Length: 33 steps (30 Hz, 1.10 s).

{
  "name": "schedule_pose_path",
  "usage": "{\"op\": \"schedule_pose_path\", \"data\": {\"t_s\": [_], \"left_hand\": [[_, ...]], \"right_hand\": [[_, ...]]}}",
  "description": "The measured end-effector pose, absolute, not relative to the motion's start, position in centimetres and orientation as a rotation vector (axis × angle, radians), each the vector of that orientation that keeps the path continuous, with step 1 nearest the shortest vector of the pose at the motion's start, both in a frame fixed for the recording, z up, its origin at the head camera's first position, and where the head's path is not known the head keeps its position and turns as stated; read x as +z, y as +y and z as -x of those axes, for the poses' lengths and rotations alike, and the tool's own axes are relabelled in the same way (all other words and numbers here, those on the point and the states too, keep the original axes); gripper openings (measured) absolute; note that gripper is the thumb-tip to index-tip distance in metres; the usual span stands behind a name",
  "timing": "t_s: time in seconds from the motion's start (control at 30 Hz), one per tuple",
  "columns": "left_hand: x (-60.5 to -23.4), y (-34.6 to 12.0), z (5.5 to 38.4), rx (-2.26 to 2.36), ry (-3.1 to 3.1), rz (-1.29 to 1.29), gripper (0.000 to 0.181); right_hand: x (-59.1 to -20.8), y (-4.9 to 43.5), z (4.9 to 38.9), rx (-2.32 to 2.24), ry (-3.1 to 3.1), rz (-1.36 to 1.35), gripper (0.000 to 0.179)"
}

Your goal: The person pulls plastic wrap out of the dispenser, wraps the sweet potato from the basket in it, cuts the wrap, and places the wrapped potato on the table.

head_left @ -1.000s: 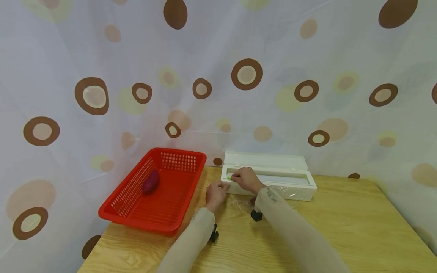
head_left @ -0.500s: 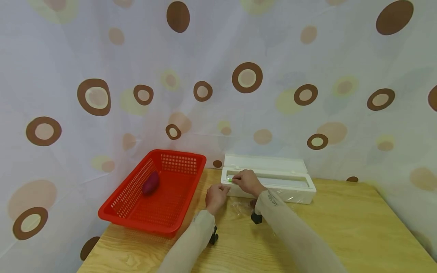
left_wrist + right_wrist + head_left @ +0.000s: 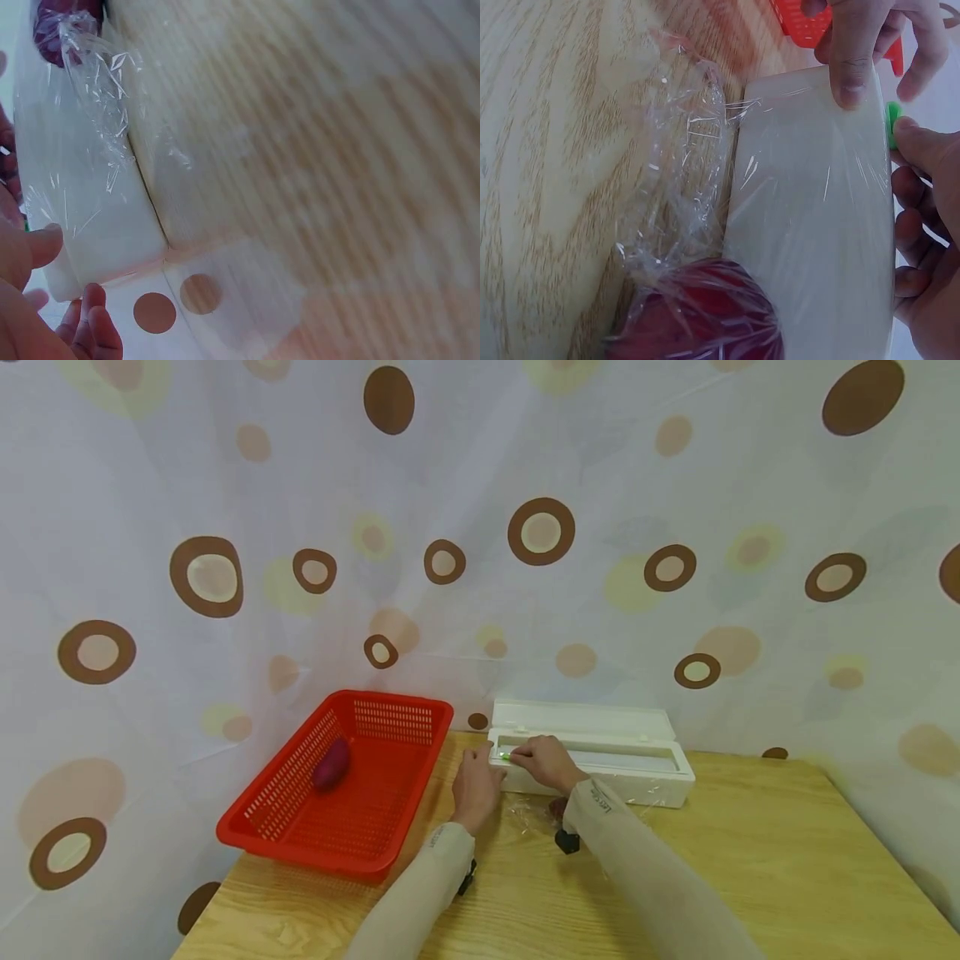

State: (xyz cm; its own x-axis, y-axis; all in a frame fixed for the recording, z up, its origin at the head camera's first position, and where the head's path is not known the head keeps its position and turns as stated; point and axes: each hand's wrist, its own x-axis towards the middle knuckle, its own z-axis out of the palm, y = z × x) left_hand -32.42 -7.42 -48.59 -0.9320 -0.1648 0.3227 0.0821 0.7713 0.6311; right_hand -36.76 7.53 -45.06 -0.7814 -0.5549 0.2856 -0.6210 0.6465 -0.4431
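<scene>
A long white cling film dispenser (image 3: 652,787) lies across the table, its lid raised at the back. My left hand (image 3: 477,789) grips its left end; the left wrist view shows the thumb (image 3: 46,244) on the front wall and fingers around the end. My right hand (image 3: 549,763) pinches a small green slider (image 3: 892,126) on the top edge near that end. Clear film (image 3: 697,142) drapes down the front onto the table. A rounded dark red-purple item (image 3: 705,311) sits under the film before the box, mostly hidden by my right wrist in the head view.
Left of the dispenser stands a red plastic basket (image 3: 416,802) with a purple sweet potato-shaped item (image 3: 332,764) inside. The wooden table (image 3: 765,860) reaches back to a white curtain (image 3: 450,460) with brown and peach circles.
My left hand has shifted forward and up, its fingers now around the dispenser's left end instead of low at the front corner. The right hand stays pinching the green slider.
</scene>
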Motion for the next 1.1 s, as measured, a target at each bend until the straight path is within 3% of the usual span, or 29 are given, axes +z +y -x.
{"op": "schedule_pose_path", "data": {"t_s": [0.27, 1.1], "left_hand": [[-48.4, -7.4, 32.4, -0.776, -2.619, 0.036, 0.043], [-48.0, -7.6, 32.2, -0.683, -2.746, -0.056, 0.045]], "right_hand": [[-45.0, 7.9, 36.6, 0.769, -2.694, -0.974, 0.019], [-44.8, 10.0, 36.4, 0.374, -2.675, -1.018, 0.019]]}}
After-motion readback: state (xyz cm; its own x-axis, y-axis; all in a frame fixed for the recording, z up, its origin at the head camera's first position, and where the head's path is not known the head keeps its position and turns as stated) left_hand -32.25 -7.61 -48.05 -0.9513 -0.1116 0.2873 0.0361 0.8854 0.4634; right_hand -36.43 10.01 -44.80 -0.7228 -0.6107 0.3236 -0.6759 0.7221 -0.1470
